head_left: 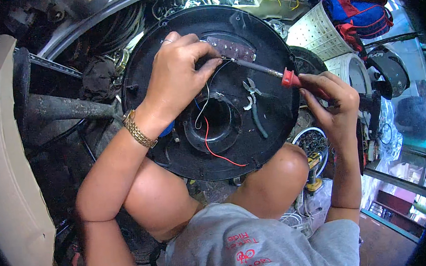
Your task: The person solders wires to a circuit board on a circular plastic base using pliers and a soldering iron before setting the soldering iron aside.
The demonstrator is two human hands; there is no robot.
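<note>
A round black plastic housing [161, 52] rests across my knees, with a central hole and a small brown circuit board [231, 48] near its far rim. My left hand [178, 75] pinches thin wires [206, 108] against the board's edge; white, red and blue wires trail down toward the hole. My right hand [333, 98] grips the red handle of a soldering iron [268, 71], whose tip touches the spot where my left fingers hold the wire. A pair of pliers [255, 107] with dark green handles lies on the housing between my hands.
A beige appliance panel [0, 164] stands at the left beside a dark metal bar [66, 107]. White perforated baskets [315, 32] and a blue-red bag [358, 6] sit at the upper right. A bowl of small metal parts [314, 142] lies by my right knee.
</note>
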